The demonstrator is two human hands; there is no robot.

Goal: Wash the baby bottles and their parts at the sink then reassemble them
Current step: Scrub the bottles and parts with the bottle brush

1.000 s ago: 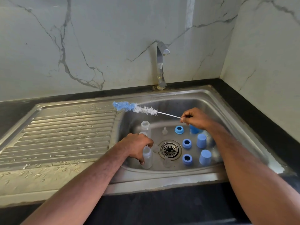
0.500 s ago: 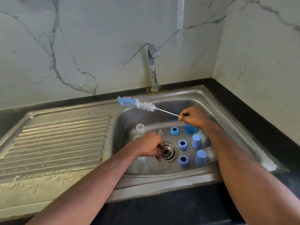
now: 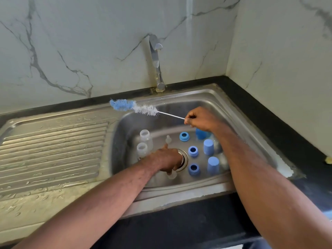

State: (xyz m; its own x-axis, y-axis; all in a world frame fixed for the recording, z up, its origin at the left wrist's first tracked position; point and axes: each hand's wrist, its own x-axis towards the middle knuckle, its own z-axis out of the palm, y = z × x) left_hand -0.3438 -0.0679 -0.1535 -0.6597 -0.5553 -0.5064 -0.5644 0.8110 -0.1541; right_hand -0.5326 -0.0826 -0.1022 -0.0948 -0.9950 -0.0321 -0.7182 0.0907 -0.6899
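Pinching the bottle brush, right hand hovers; left hand grips a nipple.

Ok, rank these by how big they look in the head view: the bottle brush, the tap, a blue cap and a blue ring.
1. Bottle brush, with its wire handle.
2. Tap, a bit shorter, though it stands farther back, so unsure.
3. Blue cap.
4. Blue ring, a little smaller than the cap.
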